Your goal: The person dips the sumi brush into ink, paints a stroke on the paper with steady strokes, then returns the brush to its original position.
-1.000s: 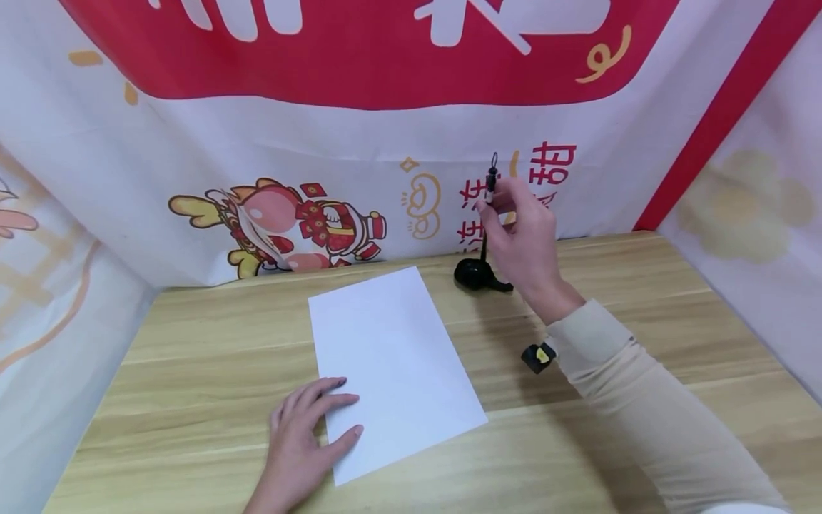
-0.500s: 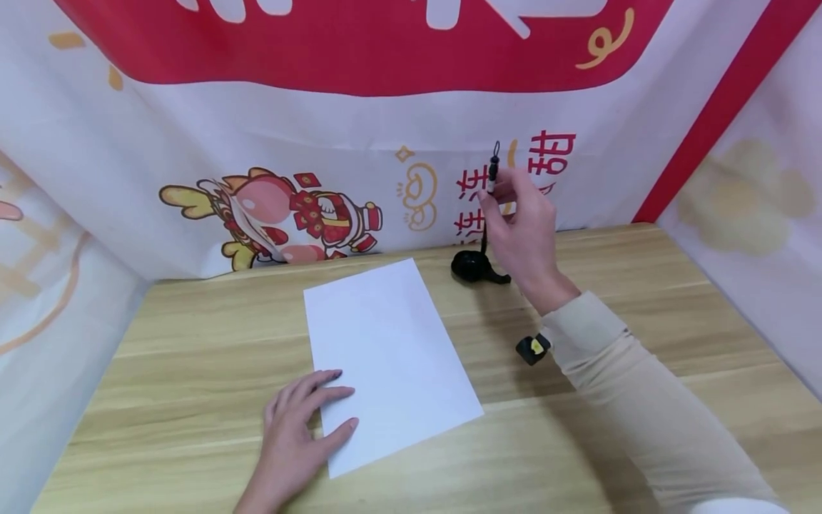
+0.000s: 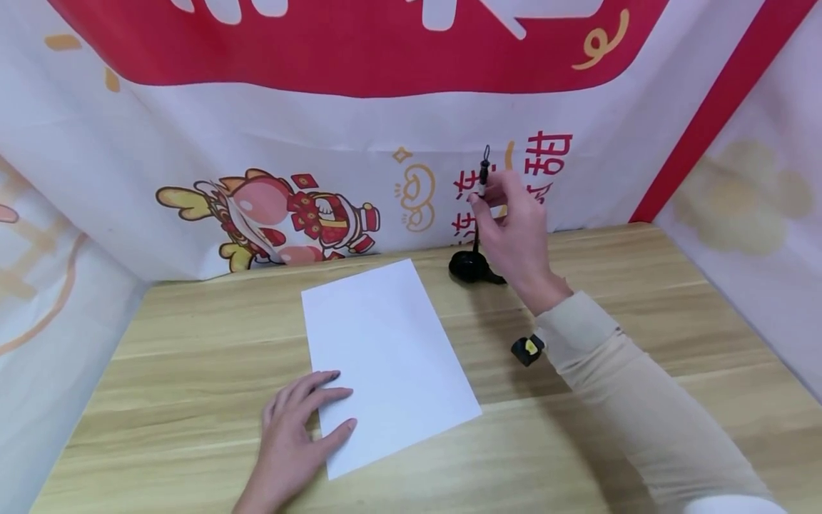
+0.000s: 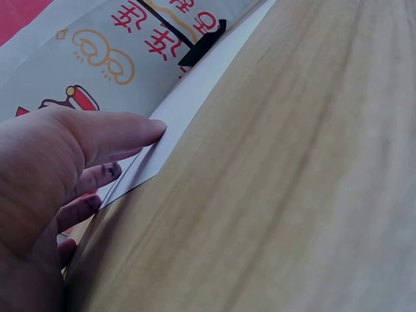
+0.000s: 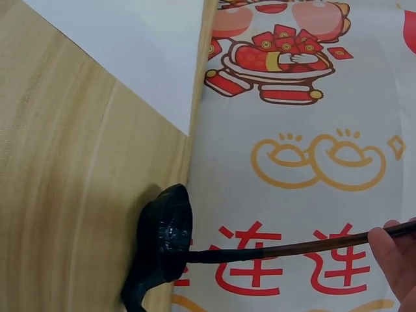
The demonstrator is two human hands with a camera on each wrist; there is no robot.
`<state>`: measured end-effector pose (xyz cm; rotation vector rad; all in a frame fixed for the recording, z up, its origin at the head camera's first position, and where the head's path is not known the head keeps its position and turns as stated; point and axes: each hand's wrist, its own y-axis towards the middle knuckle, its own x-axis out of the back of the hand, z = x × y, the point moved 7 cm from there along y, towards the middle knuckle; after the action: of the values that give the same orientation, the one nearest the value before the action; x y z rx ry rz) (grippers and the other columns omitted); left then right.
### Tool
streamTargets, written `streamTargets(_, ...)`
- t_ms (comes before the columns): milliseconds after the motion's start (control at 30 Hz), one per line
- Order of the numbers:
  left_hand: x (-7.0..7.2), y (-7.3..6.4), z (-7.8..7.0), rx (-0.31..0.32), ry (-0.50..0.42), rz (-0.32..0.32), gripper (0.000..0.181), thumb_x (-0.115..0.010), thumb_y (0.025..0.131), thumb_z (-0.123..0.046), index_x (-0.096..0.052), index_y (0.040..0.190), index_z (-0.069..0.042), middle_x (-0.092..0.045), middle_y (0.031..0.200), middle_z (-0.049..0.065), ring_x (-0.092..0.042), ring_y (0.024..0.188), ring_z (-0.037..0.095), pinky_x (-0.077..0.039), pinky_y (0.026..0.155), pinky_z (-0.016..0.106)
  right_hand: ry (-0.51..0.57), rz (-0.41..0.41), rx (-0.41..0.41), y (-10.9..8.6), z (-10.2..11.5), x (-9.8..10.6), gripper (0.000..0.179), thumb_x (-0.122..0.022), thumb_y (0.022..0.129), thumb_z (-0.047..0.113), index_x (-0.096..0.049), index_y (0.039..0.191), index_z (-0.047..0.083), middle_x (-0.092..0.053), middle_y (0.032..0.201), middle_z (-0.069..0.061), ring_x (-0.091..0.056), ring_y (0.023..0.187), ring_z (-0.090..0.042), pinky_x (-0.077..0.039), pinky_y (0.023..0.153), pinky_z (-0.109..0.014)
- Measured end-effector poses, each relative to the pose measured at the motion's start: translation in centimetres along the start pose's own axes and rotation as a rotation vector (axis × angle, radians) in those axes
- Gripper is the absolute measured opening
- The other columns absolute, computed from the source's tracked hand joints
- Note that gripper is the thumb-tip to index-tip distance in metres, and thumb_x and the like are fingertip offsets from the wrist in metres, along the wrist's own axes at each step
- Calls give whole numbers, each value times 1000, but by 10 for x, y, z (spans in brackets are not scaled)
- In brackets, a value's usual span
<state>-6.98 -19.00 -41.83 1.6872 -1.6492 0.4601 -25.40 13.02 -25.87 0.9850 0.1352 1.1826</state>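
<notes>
A writing brush (image 3: 484, 175) with a hanging loop at its top stands nearly upright in my right hand (image 3: 516, 232), pinched between thumb and fingers. Its lower end reaches into a black ink dish (image 3: 467, 267) with a curved handle; in the right wrist view, the brush tip is hidden inside the dish (image 5: 164, 227). My left hand (image 3: 292, 432) rests with spread fingers on the left edge of a blank white sheet of paper (image 3: 392, 350). Dark smudges mark some left fingertips (image 4: 112, 170).
The wooden table (image 3: 212, 343) meets a printed cloth backdrop (image 3: 334, 128) just behind the dish. Cloth also hangs at both sides. A small black device with a yellow mark (image 3: 528, 350) sits at my right wrist, above the table.
The head view has tilted a little. My right hand and the brush's top have shifted slightly left, with the brush still in the dish. The left hand stays on the paper.
</notes>
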Motion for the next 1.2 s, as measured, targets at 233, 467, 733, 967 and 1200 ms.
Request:
streamTargets(233, 0, 0, 3, 20, -1, 13, 43, -94, 81, -25, -77, 120, -31, -65, 151, 0, -47, 143, 33, -18, 116, 70, 30, -42, 12, 5, 5, 3, 20, -70, 105, 12, -64, 120, 0, -75, 104, -15, -75, 95, -24, -51, 68, -12)
streamTargets(467, 0, 0, 2, 17, -9, 9, 43, -94, 80, -25, -78, 120, -32, -65, 150, -2, -47, 143, 32, -17, 117, 69, 1, 6, -35, 4, 1, -3, 20, -69, 106, 13, -62, 120, 2, -74, 106, -15, -75, 98, -24, -51, 70, -16)
streamTargets(733, 0, -1, 2, 11, 4, 1, 48, -97, 76, -25, -78, 119, -31, -65, 150, -2, -47, 142, 31, -18, 116, 69, 14, -68, -7, 3, 2, 3, 22, -70, 105, 13, -63, 120, -1, -75, 104, -16, -75, 95, -26, -50, 69, -11)
streamTargets(967, 1, 0, 1, 1, 17, -5, 48, -97, 76, -25, -78, 119, -31, -66, 149, -2, -49, 141, 31, -19, 116, 69, -21, -31, -35, 2, -2, 2, 22, -69, 106, 14, -63, 122, 2, -74, 106, -15, -75, 97, -25, -50, 70, -12)
streamTargets(1200, 1, 0, 1, 11, 18, 0, 48, -97, 75, -26, -78, 119, -32, -66, 149, -2, -49, 141, 32, -19, 116, 67, 14, -72, -7, 5, 1, 6, 23, -70, 105, 12, -63, 122, -2, -75, 105, -17, -75, 95, -26, -50, 69, -10)
